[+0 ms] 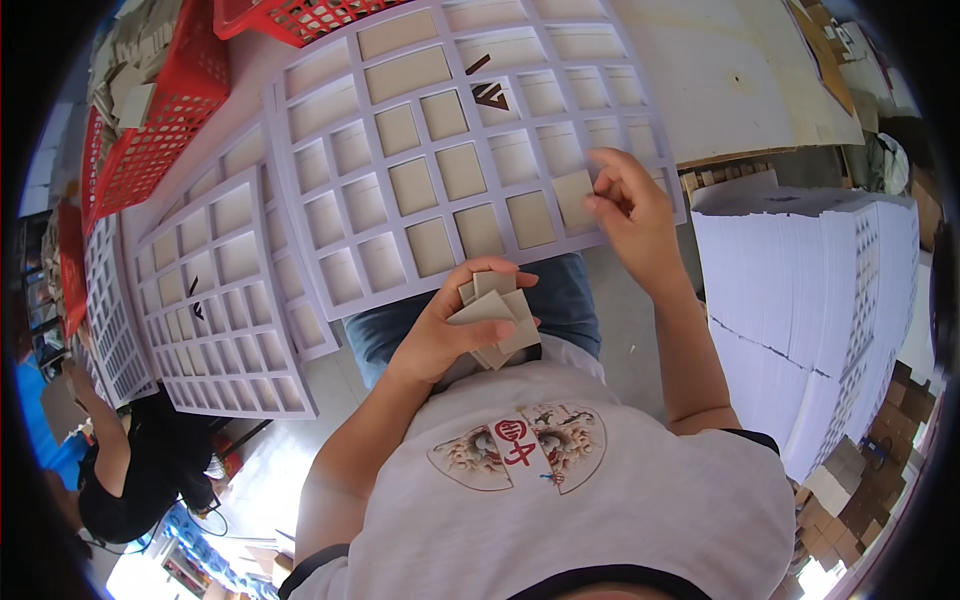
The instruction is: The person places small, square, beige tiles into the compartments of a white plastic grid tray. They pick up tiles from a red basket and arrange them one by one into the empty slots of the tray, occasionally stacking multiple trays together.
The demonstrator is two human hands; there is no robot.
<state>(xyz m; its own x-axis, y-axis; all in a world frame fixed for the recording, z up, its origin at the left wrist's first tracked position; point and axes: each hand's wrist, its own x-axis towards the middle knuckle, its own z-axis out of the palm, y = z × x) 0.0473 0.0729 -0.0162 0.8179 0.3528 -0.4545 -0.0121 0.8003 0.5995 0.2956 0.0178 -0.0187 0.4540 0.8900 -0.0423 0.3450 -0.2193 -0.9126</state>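
In front of me lies a white grid board (388,298) with rows of square and oblong compartments. Flat beige tiles (410,187) fill several of its compartments, mostly in the middle columns and along the near row. My right hand (642,222) pinches one square tile (572,200) between thumb and fingers, over a compartment of the near row; I cannot tell whether it lies fully flat. Close to my body, my left hand (440,335) is closed around a loose, fanned stack of similar tiles (492,318), with its thumb across the top.
Red plastic baskets (165,130) stand at the far left, one heaped with tiles. More grid boards (225,285) lean at the left, near another person in black (120,470). At the right rises a tall stack of white boards (770,290), beside a pale tabletop (735,80).
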